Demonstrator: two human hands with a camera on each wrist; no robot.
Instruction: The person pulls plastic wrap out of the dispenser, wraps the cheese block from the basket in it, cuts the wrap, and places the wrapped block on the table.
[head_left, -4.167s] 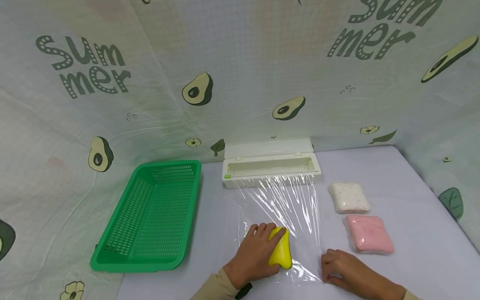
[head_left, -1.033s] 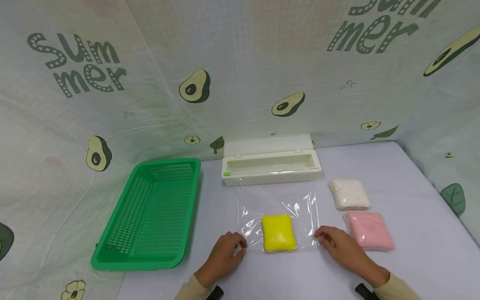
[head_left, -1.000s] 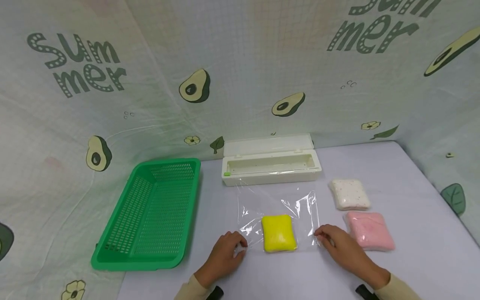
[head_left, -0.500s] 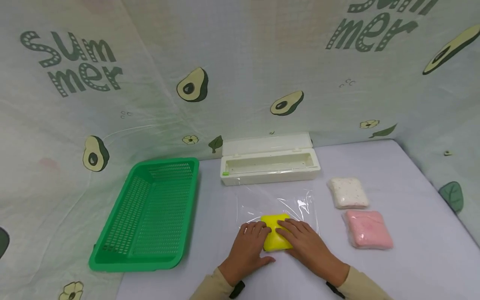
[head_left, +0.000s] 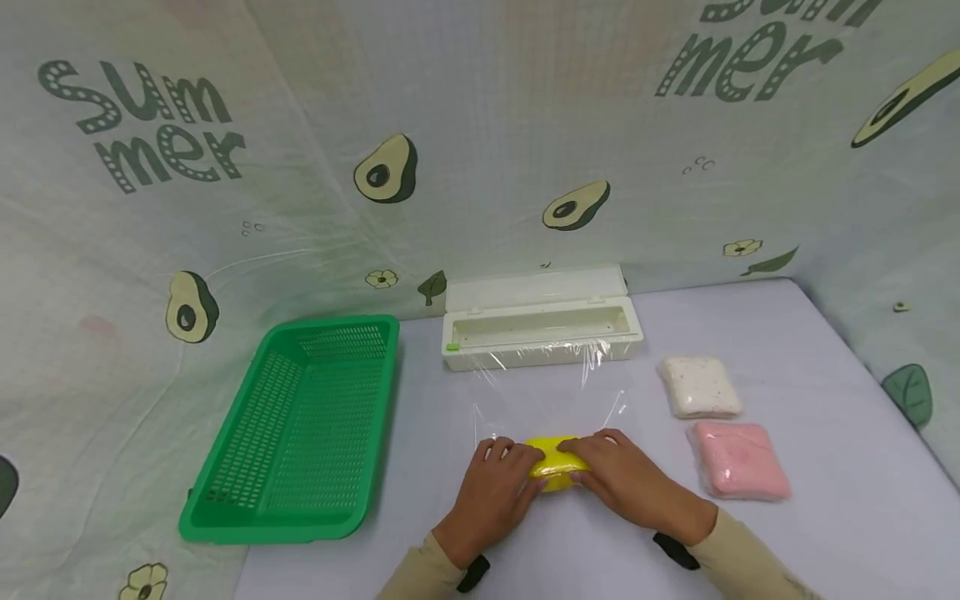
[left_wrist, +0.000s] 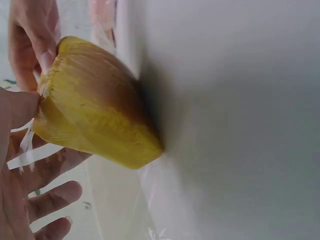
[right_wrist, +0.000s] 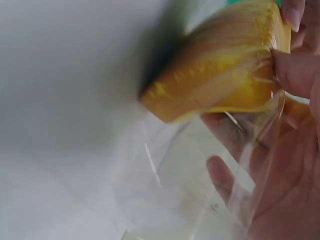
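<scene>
A yellow pillow-shaped block [head_left: 555,459], tipped up off the table, is held by both hands. My left hand [head_left: 489,495] grips its left end, and my right hand [head_left: 636,486] grips the right end. Clear plastic film [head_left: 542,406] runs from the white wrap box [head_left: 547,355] to the block. Both wrist views show film over the yellow block [left_wrist: 95,107], with thumbs on its near side. Loose film [right_wrist: 245,170] hangs by the palm in the right wrist view. Part of the block is hidden behind the fingers.
The box's white lid [head_left: 536,287] stands raised at the back. A green perforated basket [head_left: 279,533] is at the left. At the right lie a film-wrapped white speckled block [head_left: 701,387] and a film-wrapped pink block [head_left: 741,460].
Both hands left the film's near corners and came inward onto the yellow block. The block, flat half a second ago, is now tipped up, with film drawn toward me from the box.
</scene>
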